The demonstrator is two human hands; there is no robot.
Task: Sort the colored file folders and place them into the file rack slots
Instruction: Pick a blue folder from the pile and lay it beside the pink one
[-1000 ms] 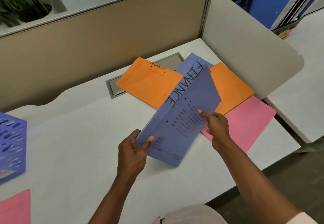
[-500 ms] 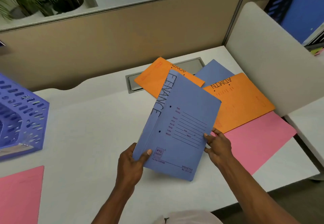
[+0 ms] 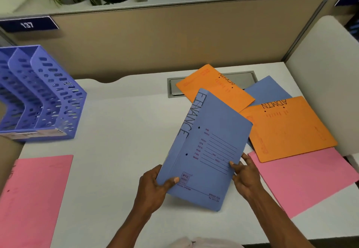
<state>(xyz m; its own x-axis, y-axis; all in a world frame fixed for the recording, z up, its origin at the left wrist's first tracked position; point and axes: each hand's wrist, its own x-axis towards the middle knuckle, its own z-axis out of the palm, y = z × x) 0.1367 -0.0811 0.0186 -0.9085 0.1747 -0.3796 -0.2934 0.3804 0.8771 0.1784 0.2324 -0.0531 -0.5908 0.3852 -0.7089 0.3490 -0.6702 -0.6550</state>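
Desk (image 3: 116,131) white, with a tan partition (image 3: 155,39) behind it and a number plate (image 3: 27,25) reading "137" at upper left. File rack (image 3: 42,96), blue, stands at the far left, three slots visible, well apart from both hands. Left pink folder (image 3: 33,199) lies flat at the near left. Right pink folder (image 3: 310,181) lies under the near orange folder (image 3: 291,129), marked ADMIN. Far orange folder (image 3: 213,90) lies partly over a grey cable hatch (image 3: 174,90) and a flat blue folder (image 3: 270,90).

FINANCE folder (image 3: 209,150), blue, is held tilted above the desk, front face to the camera, covering the far orange folder's near corner. Left hand (image 3: 153,189) grips its lower left edge, thumb on the front, fingers curled behind. Right hand (image 3: 245,177) pinches its right edge, one fingertip in front, the rest behind.
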